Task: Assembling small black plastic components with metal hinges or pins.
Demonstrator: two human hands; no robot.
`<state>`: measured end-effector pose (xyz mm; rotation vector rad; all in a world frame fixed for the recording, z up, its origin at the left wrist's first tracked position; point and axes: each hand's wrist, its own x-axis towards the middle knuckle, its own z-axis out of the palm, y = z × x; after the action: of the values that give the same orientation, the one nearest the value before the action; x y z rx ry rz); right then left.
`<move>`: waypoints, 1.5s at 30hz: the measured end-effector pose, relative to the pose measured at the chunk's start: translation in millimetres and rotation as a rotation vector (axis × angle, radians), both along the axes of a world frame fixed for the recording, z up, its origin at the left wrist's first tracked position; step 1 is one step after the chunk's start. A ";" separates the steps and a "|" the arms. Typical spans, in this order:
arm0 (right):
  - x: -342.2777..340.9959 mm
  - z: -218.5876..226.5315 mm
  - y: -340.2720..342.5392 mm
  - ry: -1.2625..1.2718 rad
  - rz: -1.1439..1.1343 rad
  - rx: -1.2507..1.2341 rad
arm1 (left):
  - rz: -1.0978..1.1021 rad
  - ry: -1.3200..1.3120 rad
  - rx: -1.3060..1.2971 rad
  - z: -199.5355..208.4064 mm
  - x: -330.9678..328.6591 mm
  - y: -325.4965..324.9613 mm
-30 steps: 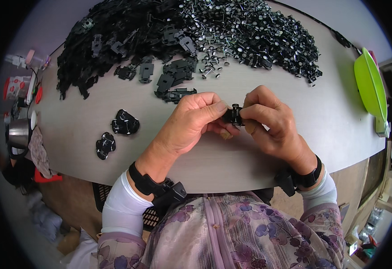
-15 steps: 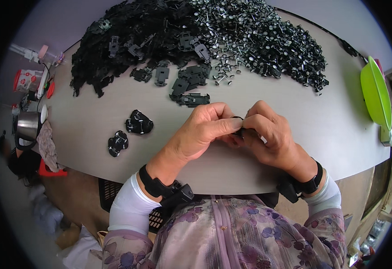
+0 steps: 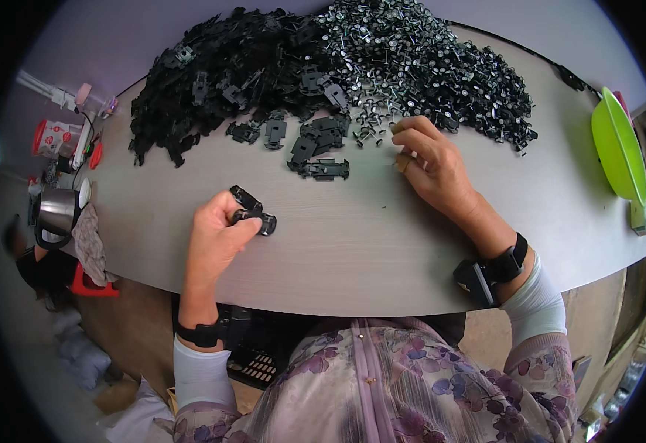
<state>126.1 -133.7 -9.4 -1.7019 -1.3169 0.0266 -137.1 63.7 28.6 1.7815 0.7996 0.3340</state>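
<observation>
A broad pale grey table with a faint wood grain [image 3: 337, 258], heaped along its back.
A big mound of flat black plastic toy-car base plates [image 3: 234, 81] covered the rear left and met, side by side, a mound of small black wheels with silvery hubs on thin metal axles [image 3: 441, 74]. Nearer the front lay stray plates — an overlapping dark grey cluster [image 3: 324, 136], a single upright-lying grey plate [image 3: 275, 133] and a long black one set crosswise [image 3: 324, 170] — plus a few loose wheel-and-axle pieces [image 3: 367, 134]. A tiny dark speck [image 3: 383, 207] marked the middle.
</observation>
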 end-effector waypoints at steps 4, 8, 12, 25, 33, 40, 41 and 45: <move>11.8 -6.9 24.2 -0.213 0.028 0.024 | 0.086 0.232 0.606 30.3 18.4 -4.1; 13.6 -7.1 28.5 -0.311 0.065 -0.029 | -0.069 0.110 0.675 26.6 65.5 -11.1; 4.8 2.1 8.7 -0.180 0.099 -0.025 | -0.118 0.123 0.832 -16.9 108.6 -0.2; 6.0 -0.7 -8.8 -0.174 -0.005 -0.106 | -0.157 -0.418 -0.264 -10.3 125.5 -28.7; 5.5 -7.1 -3.7 -0.139 -0.045 -0.127 | -0.281 -0.383 -0.482 -14.6 124.1 -48.5; 5.4 -2.3 -2.4 -0.227 -0.055 -0.184 | -0.291 -0.391 -0.595 -13.2 123.1 -46.5; 6.6 -3.0 -2.8 -0.232 -0.050 -0.190 | -0.292 -0.391 -0.595 -14.2 123.3 -47.2; 8.7 -0.3 -9.5 -0.196 -0.010 -0.016 | -0.317 -0.405 -0.691 -23.0 124.1 -47.5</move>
<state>134.9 -143.2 -9.7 -1.7595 -1.4551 -0.1389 -13.1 16.3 5.6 1.1088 0.2765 0.1661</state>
